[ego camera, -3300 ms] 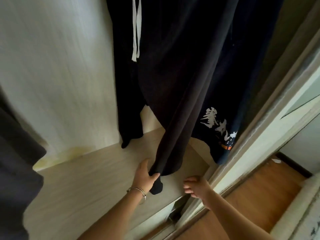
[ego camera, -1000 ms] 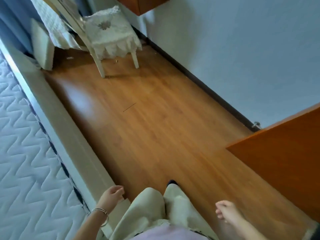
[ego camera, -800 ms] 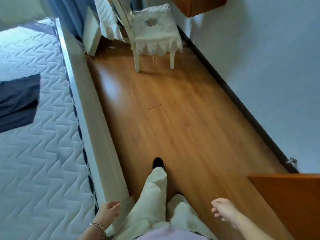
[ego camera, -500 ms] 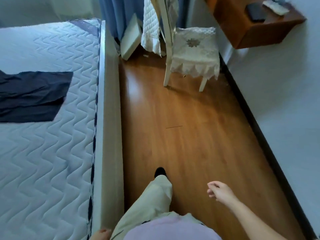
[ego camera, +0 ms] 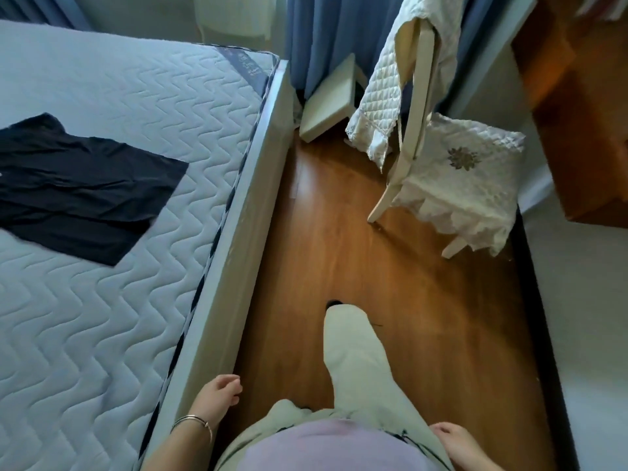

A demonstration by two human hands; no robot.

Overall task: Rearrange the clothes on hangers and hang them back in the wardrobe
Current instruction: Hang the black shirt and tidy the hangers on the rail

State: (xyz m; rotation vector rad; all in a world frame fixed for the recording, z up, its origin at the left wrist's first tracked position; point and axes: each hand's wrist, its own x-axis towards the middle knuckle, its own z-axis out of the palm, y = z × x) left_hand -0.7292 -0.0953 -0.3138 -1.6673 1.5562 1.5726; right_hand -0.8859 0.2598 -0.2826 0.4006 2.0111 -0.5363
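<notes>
A dark, flat garment (ego camera: 78, 188) lies spread on the white quilted mattress (ego camera: 102, 300) at the left. My left hand (ego camera: 217, 399) hangs by the bed's pale side rail (ego camera: 224, 266), fingers loosely curled, holding nothing, a bracelet on its wrist. My right hand (ego camera: 458, 443) hangs low at the bottom right beside my hip, relaxed and holding nothing. No hanger and no wardrobe are in view.
A wooden floor strip (ego camera: 390, 300) runs between the bed and the wall. A white chair (ego camera: 452, 171) with a lace seat cover stands ahead on the right, a quilted cloth over its back. A brown desk (ego camera: 577, 113) is far right, blue curtains (ego camera: 339, 35) behind.
I have turned away from the wardrobe, where my left hand gripped a dark trouser leg, and walked along the bed. The dark garment on the mattress came into view. Both hands swing free.
</notes>
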